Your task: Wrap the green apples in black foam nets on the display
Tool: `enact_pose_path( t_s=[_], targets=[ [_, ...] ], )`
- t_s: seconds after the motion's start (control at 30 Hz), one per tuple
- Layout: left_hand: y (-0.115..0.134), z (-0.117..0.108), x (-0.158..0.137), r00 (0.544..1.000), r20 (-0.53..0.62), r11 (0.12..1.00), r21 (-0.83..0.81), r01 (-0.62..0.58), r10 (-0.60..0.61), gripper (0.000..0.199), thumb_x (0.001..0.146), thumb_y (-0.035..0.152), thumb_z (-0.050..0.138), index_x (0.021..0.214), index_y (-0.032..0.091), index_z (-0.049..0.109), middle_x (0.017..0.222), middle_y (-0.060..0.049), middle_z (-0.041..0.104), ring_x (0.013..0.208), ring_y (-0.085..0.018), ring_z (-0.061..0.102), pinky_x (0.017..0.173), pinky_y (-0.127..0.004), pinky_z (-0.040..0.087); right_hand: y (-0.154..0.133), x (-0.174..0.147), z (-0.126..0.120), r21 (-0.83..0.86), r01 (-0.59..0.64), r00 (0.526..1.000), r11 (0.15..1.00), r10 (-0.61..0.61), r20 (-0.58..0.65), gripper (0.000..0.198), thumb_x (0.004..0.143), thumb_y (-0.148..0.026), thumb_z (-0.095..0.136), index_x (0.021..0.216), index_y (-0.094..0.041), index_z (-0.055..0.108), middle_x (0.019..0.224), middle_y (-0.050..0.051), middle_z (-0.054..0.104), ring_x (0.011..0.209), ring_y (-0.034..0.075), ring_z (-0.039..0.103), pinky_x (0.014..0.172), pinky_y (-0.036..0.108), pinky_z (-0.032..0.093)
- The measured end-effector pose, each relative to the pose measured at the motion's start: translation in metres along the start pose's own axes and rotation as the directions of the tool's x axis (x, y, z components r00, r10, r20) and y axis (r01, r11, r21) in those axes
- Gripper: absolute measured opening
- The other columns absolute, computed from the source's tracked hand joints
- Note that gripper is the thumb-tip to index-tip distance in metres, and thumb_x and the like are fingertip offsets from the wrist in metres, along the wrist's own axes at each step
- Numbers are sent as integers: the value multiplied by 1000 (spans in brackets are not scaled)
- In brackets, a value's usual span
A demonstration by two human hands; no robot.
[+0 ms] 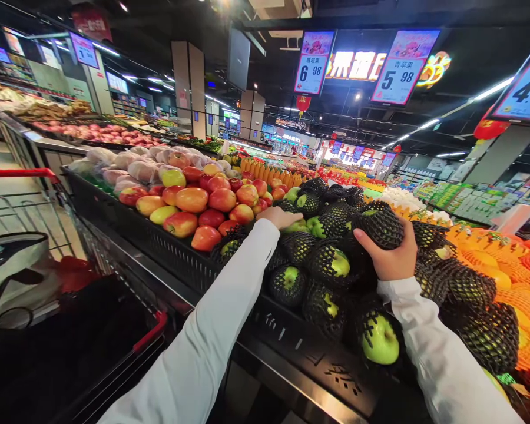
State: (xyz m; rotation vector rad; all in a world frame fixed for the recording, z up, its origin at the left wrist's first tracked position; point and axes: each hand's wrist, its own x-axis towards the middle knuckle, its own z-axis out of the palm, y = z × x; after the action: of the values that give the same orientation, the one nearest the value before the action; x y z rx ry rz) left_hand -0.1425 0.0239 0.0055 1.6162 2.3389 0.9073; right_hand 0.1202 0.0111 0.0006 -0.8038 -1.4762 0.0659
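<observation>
In the head view, my right hand point(393, 253) is wrapped round a green apple in a black foam net point(378, 228), raised just above the pile. My left hand point(279, 217) lies over the left edge of the same pile, fingers stretched to the right and partly out of sight, touching a green apple point(297, 227). Around both hands are many green apples in black nets, among them one netted apple point(334, 262) and a barer one point(381, 340) by the front edge.
Red and yellow apples point(221, 200) fill the black crate to the left, with wrapped fruit behind. A cart with a red handle point(152, 333) stands at lower left. Fruit in orange nets point(523, 282) lies at right. Price signs point(313, 63) hang overhead.
</observation>
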Motion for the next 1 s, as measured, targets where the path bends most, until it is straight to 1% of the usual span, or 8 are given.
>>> enact_pose_path(
  t_s=[0.13, 0.37, 0.5, 0.63, 0.7, 0.8, 0.93, 1.0],
  targets=[
    [13, -10, -6, 986, -156, 984, -174, 34, -62, 79, 82, 74, 38, 122, 11, 62, 127, -22, 66, 122, -36, 61, 100, -40, 47, 1, 0, 1, 13, 0, 1000, 1000, 0, -9, 77, 52, -50, 88, 116, -16, 60, 115, 10, 67, 109, 29, 64, 105, 53, 46],
    [23, -6, -10, 939, -333, 877, -473, -85, -89, 50, 88, 60, 46, 111, 18, 57, 116, -14, 70, 115, -30, 63, 97, -37, 47, 1, 2, 1, 21, -76, 997, 997, 75, 21, 93, 42, -51, 91, 121, -13, 60, 124, 16, 66, 115, 34, 62, 108, 57, 43],
    [22, -1, -3, 865, -466, 778, -608, -160, -186, 48, 85, 54, 59, 112, 17, 47, 116, -14, 66, 112, -26, 63, 99, -36, 46, -3, 1, 1, 9, -64, 998, 998, 63, 30, 91, 40, -51, 92, 116, -12, 63, 120, 17, 68, 111, 34, 64, 106, 58, 45],
    [19, 6, 8, 730, -660, 639, -642, -424, -179, 59, 77, 56, 72, 111, 20, 41, 121, -13, 59, 115, -25, 59, 103, -39, 44, -6, 2, -2, 27, -55, 998, 998, 55, 3, 85, 41, -49, 92, 111, -12, 64, 114, 16, 70, 105, 34, 65, 101, 56, 49],
    [21, 9, 8, 624, -779, 601, -527, -600, -59, 68, 72, 59, 76, 115, 22, 39, 125, -12, 54, 119, -25, 55, 106, -42, 43, -4, 3, -5, 61, -40, 999, 997, 38, 30, 73, 44, -45, 93, 105, -14, 66, 110, 14, 71, 102, 32, 66, 100, 55, 50],
    [28, 13, -1, 424, -876, 529, -253, -810, 230, 79, 67, 62, 78, 124, 26, 36, 129, -11, 50, 124, -28, 50, 110, -47, 39, -1, 5, -7, 223, -58, 994, 973, 35, 106, 54, 51, -44, 90, 94, -18, 69, 102, 9, 73, 99, 30, 67, 103, 53, 48],
    [42, 17, -20, 239, -744, 334, -22, -942, 624, 75, 78, 52, 74, 136, 28, 32, 138, -12, 51, 132, -29, 47, 113, -49, 35, -6, -2, -1, 639, -202, 975, 742, 91, 202, 59, 52, -61, 79, 96, -23, 67, 99, 6, 73, 104, 32, 68, 98, 54, 52],
    [48, 20, -29, 141, -612, 193, 19, -981, 778, 67, 85, 44, 66, 140, 28, 32, 142, -13, 50, 135, -29, 45, 113, -48, 35, -12, -7, 1, 723, -259, 960, 640, 86, 268, 64, 49, -63, 77, 98, -24, 66, 99, 7, 73, 107, 34, 68, 94, 55, 55]
  ],
)
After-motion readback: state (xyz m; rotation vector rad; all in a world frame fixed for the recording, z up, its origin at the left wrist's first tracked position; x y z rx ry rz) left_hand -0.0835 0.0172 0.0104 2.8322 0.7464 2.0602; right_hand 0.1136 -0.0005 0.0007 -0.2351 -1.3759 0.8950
